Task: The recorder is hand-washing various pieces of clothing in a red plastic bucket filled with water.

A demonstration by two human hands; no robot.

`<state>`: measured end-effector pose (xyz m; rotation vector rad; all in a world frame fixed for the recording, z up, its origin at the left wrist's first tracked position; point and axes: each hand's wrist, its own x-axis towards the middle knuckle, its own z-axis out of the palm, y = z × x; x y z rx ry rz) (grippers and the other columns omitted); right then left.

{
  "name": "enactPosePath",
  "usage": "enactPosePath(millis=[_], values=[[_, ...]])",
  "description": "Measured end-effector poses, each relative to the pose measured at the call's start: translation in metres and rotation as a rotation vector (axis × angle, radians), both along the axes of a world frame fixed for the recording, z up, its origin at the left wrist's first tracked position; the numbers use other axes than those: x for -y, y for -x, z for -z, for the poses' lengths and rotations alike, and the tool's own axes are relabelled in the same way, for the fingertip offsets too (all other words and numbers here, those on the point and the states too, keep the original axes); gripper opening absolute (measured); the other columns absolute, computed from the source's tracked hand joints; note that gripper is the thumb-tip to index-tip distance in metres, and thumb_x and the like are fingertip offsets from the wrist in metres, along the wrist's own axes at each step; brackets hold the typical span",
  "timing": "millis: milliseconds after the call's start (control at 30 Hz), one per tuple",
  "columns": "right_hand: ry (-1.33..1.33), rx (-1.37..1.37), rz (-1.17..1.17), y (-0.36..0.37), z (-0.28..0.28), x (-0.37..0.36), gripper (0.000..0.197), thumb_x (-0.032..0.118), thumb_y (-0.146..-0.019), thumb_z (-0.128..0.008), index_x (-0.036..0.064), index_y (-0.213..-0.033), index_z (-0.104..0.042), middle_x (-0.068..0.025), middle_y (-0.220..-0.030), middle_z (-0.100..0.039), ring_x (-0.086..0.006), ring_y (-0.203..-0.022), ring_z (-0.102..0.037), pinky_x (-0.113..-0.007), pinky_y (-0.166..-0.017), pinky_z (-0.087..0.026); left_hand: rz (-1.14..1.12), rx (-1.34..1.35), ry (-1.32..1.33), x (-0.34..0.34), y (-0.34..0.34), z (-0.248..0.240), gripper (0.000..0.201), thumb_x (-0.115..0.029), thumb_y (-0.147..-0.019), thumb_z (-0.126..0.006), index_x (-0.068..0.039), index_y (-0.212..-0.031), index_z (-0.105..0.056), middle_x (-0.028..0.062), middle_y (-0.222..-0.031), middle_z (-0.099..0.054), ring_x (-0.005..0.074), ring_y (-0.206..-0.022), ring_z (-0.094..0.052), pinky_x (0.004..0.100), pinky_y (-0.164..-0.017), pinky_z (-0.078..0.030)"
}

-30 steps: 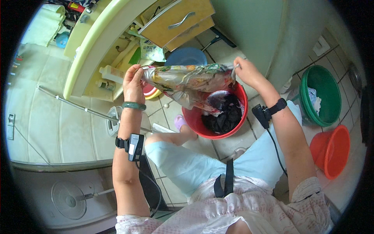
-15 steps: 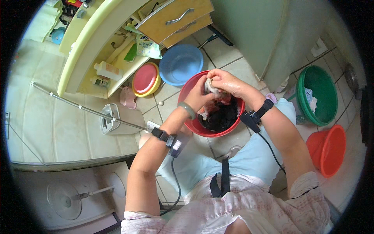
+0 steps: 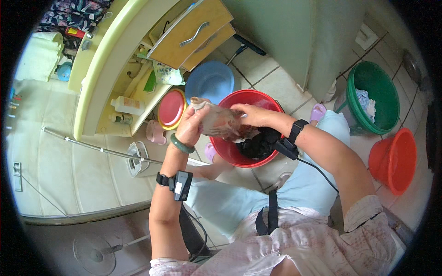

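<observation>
- Left hand [image 3: 191,125] and right hand [image 3: 251,115] each keep a closed grip on a wet patterned cloth [image 3: 221,123], above the red basin [image 3: 271,101].
- Dark laundry [image 3: 260,145] lies in that basin.
- Beyond the basin sit a blue basin [image 3: 209,82] and a red lid [image 3: 171,108].
- To its right stand a green bucket [image 3: 389,92] and an orange basin [image 3: 396,158].

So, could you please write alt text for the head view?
Both hands, left hand and right hand, grip a wet patterned cloth over a round red plastic basin holding dark laundry; a green plastic tub stands nearby.
</observation>
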<state>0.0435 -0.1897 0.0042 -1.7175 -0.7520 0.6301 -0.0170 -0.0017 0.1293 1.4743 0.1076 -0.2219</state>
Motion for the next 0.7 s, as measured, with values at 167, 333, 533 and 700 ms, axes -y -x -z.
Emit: enactPosePath(millis=[167, 333, 533, 700], values=[[0.072, 0.13, 0.084, -0.016, 0.016, 0.0, 0.026, 0.017, -0.08, -0.053, 0.0019, -0.101, -0.057, -0.0184, -0.095, -0.061, -0.0272, -0.089, -0.058, -0.035, -0.08, -0.044, -0.087, 0.119, -0.02, -0.008, -0.001, -0.03, 0.017, -0.011, -0.086, -0.056, -0.007, -0.102, -0.056, -0.0001, -0.091, -0.058, 0.0099, -0.083, -0.054, 0.0248, -0.074, -0.044], [-0.05, -0.112, 0.451, -0.044, 0.004, 0.022, 0.018, 0.015, -0.083, -0.05, 0.0014, -0.094, -0.055, -0.0071, -0.077, -0.059, -0.0148, -0.072, -0.056, -0.03, -0.064, -0.046, -0.218, 0.141, -0.031, -0.048, 0.004, -0.033, 0.02, -0.013, -0.087, -0.055, -0.006, -0.106, -0.054, 0.0035, -0.091, -0.061, 0.0149, -0.076, -0.061, 0.0278, -0.053, -0.05], [-0.339, -0.369, 0.464, -0.057, -0.03, 0.055, 0.01, 0.016, -0.085, -0.052, 0.0095, -0.092, -0.056, 0.0033, -0.071, -0.054, -0.0052, -0.06, -0.048, -0.02, -0.053, -0.039, -0.382, 0.177, -0.045, -0.083, 0.006, -0.001, 0.022, -0.016, -0.087, -0.056, -0.007, -0.106, -0.054, 0.0045, -0.096, -0.062, 0.0151, -0.083, -0.06, 0.0312, -0.063, -0.052], [-0.605, -0.514, 0.481, -0.055, -0.054, 0.081, 0.011, 0.016, -0.083, -0.055, 0.0124, -0.093, -0.057, 0.0046, -0.077, -0.055, -0.0052, -0.068, -0.049, -0.021, -0.062, -0.04, -0.392, 0.279, -0.225, -0.083, 0.0, 0.015, 0.012, -0.009, -0.083, -0.063, -0.007, -0.093, -0.058, 0.0003, -0.087, -0.061, 0.0071, -0.08, -0.054, 0.0212, -0.07, -0.044]])
